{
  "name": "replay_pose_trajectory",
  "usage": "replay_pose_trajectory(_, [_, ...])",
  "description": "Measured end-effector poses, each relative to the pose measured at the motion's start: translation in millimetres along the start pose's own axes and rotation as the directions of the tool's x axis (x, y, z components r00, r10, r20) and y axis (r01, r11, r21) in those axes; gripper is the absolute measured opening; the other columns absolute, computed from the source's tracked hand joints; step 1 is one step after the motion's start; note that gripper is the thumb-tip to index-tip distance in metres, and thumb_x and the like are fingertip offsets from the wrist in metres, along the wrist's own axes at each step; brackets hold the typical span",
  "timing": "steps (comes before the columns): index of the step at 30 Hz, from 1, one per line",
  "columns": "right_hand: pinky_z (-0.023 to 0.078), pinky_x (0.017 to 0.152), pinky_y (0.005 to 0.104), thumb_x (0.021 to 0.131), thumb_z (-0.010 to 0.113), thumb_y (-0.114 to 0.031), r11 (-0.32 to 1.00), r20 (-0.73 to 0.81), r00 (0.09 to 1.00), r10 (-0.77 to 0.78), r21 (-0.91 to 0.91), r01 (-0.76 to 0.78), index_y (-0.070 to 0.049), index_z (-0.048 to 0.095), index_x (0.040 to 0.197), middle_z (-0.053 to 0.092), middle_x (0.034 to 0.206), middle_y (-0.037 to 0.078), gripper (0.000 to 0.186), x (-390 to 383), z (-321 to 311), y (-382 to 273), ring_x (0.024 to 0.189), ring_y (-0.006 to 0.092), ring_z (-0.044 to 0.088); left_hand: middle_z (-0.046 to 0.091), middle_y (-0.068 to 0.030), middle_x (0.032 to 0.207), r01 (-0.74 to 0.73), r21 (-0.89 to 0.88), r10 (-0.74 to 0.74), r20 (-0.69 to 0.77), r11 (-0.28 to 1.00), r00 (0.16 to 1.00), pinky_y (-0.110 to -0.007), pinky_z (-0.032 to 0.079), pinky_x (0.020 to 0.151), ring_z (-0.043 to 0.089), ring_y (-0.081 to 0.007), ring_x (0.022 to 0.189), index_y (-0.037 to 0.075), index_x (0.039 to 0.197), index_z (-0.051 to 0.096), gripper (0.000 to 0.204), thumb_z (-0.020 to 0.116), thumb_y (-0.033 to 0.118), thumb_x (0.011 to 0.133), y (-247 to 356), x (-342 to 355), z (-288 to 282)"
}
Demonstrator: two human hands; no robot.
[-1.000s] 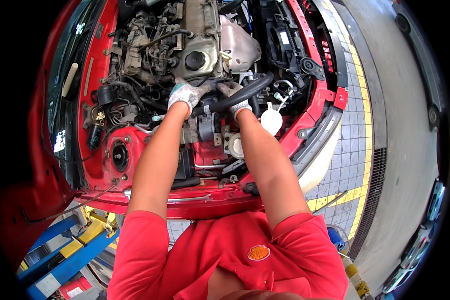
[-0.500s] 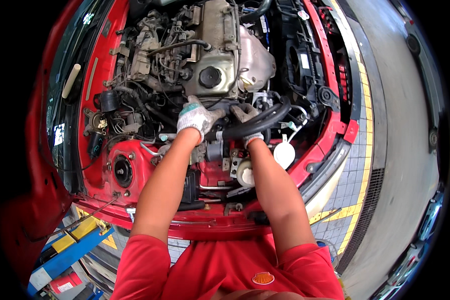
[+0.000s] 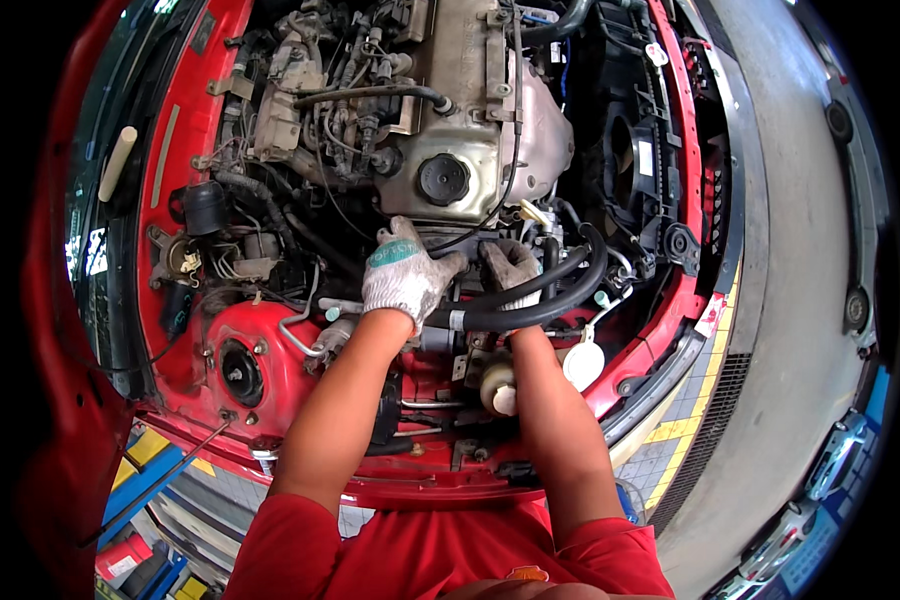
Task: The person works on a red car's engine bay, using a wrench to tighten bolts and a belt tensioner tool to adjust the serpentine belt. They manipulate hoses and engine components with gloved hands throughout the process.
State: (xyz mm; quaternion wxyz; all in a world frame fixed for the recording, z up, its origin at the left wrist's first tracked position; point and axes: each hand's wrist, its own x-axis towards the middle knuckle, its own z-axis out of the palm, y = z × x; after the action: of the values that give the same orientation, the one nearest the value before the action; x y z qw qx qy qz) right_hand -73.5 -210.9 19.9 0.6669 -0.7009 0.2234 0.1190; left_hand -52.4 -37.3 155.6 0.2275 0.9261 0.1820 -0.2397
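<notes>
My left hand (image 3: 405, 270), in a white knit work glove with a green patch, is at the end of the engine just below the metal valve cover (image 3: 470, 150). Its fingers curl round the left side of a dark grey timing cover (image 3: 455, 236); the thumb points right. Gloved in a dirtier grey, my right hand (image 3: 510, 268) is closed at that cover's right side, its fingertips hidden. The right wrist passes behind two thick black hoses (image 3: 530, 314). A round black oil filler cap (image 3: 443, 180) sits above both hands, and a thin black cable (image 3: 510, 150) runs down past it.
The red car body surrounds the engine bay. A strut mount (image 3: 238, 372) lies left, with a prop rod (image 3: 160, 485) nearby. A reservoir with an open white cap (image 3: 582, 364) stands beside my right forearm. The radiator fan (image 3: 620, 160) is at the right. Parked cars line the far right.
The view has shifted, so the engine appears larger and slightly lower right. Both hands stay at the timing cover. The thin cable now shows over the valve cover's right side.
</notes>
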Motion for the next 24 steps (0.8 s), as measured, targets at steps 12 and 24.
replay_pose_trajectory(12, [0.053, 0.071, 0.0297, 0.092, 0.078, -0.026, 0.997, -0.008, 0.999, 0.037, 0.062, -0.037, 0.004, 0.073, 0.095, 0.073, 0.085, 0.006, 0.03, -6.3, 5.6, -7.0, 0.076, 0.0116, 0.062, 0.051, -0.0361, 0.14, 0.016, -0.019, -0.016, -0.02, 1.0, 1.0, -0.045, 0.05, 0.106, 0.056, -0.0458, 0.129, -0.013, 0.144, 0.037, 0.101, 0.08, 0.052, 0.08, -0.6, -3.3, -0.2])
replay_pose_trajectory(24, [0.056, 0.077, 0.032, 0.089, 0.082, -0.029, 0.995, 0.014, 0.997, -0.079, 0.059, 0.078, 0.009, 0.068, 0.11, 0.074, 0.094, 0.012, 0.047, 15.1, 6.2, 2.4, 0.082, 0.0169, 0.067, 0.055, -0.0335, 0.142, 0.003, 0.037, -0.002, -0.035, 0.999, 0.999, -0.043, 0.051, 0.108, 0.059, -0.0405, 0.131, -0.01, 0.151, 0.036, 0.108, 0.087, 0.044, 0.073, 4.4, -8.8, -3.8])
